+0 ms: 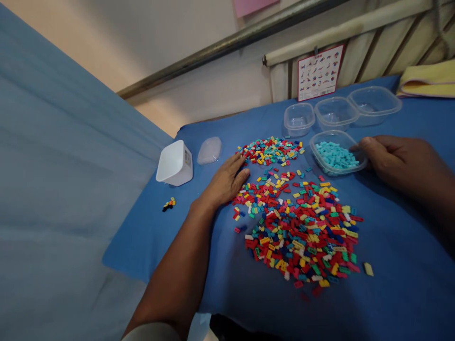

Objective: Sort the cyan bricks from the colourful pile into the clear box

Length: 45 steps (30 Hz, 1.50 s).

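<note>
My right hand [398,156] grips the rim of a clear plastic container [322,166], thumb on the near wall. Light blue toy bricks [337,155] cover its bottom. At the left edge of the loose bricks, my left hand [227,182] rests palm down with its fingers stretched out, touching the cloth and the bricks' edge. A smaller pile of mixed bricks [270,150] lies just beyond its fingertips. Nearer to me spreads a larger pile of red, yellow, green, white and blue bricks [305,232].
Three clear containers [299,118] stand along the back, below a picture card [320,73]. On the left are a white tub [175,163], clear lids [209,150] and a few black and yellow bricks [169,204]. A yellow folded cloth [428,79] lies at the back right.
</note>
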{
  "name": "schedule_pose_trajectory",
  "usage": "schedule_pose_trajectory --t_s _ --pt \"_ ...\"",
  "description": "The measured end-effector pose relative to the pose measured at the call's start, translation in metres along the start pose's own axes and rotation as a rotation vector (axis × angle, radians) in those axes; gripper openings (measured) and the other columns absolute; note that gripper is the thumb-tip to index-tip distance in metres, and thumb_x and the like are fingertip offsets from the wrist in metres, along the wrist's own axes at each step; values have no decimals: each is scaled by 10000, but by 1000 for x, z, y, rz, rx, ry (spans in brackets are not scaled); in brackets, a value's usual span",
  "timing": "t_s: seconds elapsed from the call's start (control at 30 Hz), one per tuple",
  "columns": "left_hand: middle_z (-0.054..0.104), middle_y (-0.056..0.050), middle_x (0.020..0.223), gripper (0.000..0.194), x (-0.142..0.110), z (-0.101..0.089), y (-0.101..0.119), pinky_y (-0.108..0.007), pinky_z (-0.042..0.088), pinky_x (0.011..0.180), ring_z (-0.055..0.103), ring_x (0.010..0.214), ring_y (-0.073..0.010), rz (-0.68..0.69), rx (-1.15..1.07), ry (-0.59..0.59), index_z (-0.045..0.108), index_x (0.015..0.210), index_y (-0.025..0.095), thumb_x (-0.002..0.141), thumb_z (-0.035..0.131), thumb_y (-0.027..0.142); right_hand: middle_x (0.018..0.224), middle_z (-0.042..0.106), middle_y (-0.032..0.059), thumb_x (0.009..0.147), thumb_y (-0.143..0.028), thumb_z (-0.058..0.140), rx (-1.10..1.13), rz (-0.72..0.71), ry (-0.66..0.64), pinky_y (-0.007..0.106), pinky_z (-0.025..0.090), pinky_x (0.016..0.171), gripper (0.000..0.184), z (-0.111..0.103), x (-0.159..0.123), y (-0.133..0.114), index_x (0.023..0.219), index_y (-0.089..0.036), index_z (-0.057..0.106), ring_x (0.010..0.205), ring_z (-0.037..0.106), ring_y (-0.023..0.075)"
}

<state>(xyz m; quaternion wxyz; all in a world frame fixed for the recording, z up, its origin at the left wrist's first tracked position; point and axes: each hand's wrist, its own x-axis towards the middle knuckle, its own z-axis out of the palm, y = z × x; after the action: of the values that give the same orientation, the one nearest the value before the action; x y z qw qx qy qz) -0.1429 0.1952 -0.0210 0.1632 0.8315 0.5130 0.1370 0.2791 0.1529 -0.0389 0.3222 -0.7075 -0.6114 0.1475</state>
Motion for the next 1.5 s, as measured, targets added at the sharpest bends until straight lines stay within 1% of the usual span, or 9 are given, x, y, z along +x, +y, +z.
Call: schedule_pose_trajectory --t_s 0.13,0.23,0.37,0.57,0.8,1.0,1.1,1.27,1.5 --pt "801 -129 1234 612 1 -8 12 -424 560 1161 737 1208 -254 5 -90 225 803 1169 188 1182 377 628 800 788 76 966 -552 514 28 71 -39 389 476 709 444 -1 0 -3 833 -240 800 824 714 294" --pt "724 -152 1503 621 13 -5 12 -460 444 1313 627 1475 -266 18 -56 255 750 1399 165 1186 366 603 840 796 78 970 -573 510 32 86 -51 394 474 729 456 0 0 -2 849 -240 796 850 717 301" --pt "390 -168 1821 715 23 4 13 -509 234 1437 310 1739 -281 77 5 0 556 1667 114 1183 344 596 876 804 81 972 -587 497 21 106 -63 389 467 743 484 -1 0 -3 926 -228 817 867 719 297" --pt "803 -124 1355 595 19 -1 28 -437 528 1227 730 1323 -253 119 -24 142 807 1274 176 1197 368 569 717 712 57 971 -590 467 5 88 -74 383 445 708 487 -3 0 -7 843 -228 766 754 659 265" --pt "413 -113 1815 672 27 9 31 -518 250 1440 317 1737 -258 209 76 -89 585 1649 177 1182 356 604 765 751 65 962 -583 491 40 90 -53 387 457 725 484 -3 0 -7 895 -220 804 780 680 276" --pt "805 -100 1373 595 12 2 34 -462 527 1251 737 1336 -252 188 4 93 832 1219 199 1196 370 574 780 781 72 959 -549 517 67 108 -61 392 481 744 464 -4 0 -11 925 -215 837 812 714 288" --pt "712 -111 1554 617 9 0 27 -483 419 1355 616 1523 -254 160 -7 167 756 1435 183 1199 345 577 779 780 71 963 -556 515 60 109 -58 398 485 749 479 -3 0 -9 957 -213 850 817 714 295" --pt "236 -118 1879 836 -1 -1 21 -527 168 1459 200 1772 -266 103 67 -182 339 1802 173 1168 300 716 806 790 72 965 -573 511 72 108 -67 397 485 763 471 -3 -1 -8 884 -220 812 845 724 299" --pt "161 -134 1888 912 -27 -13 41 -519 161 1463 132 1778 -295 45 130 -334 261 1830 177 1139 312 770 701 718 53 963 -594 490 52 71 -62 381 463 710 490 -4 -1 -10 862 -218 788 765 675 275"
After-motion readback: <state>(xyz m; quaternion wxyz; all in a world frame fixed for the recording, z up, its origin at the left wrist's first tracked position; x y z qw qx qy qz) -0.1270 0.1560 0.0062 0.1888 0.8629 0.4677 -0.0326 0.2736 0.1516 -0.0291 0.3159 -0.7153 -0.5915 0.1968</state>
